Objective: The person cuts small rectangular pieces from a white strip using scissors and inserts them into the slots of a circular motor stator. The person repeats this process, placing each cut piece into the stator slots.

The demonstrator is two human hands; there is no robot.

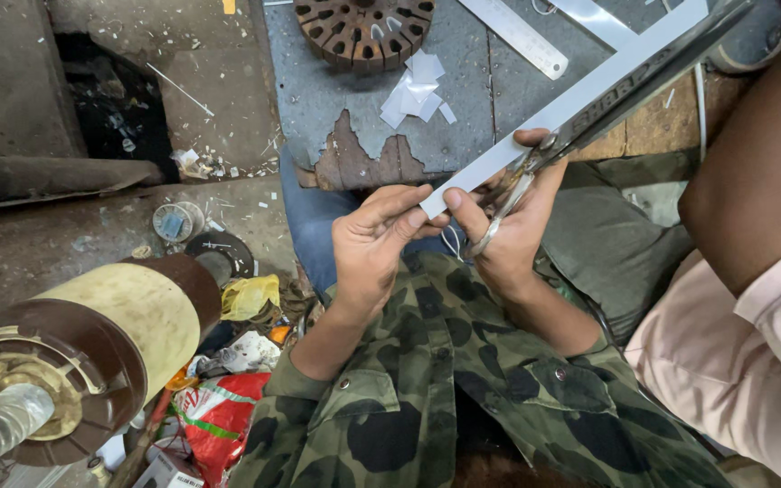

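Note:
My left hand [372, 244] pinches the near end of a long white strip [589, 95] between thumb and fingers. My right hand [510, 230] grips metal scissors [535, 167], with fingers through the loops. The long blades lie along the strip towards the upper right. Both hands are held above my lap, just in front of a worn grey bench top [481, 136]. Small white cut pieces [418, 90] lie in a loose pile on the bench.
A brown slotted round core [363, 27] and a metal ruler [517, 36] rest on the bench. Another person's arm in a pink sleeve [752, 307] crosses the right side. At left are a big cream roll on a brown spool [119, 334], a red packet [223, 416] and a tape roll [174, 221].

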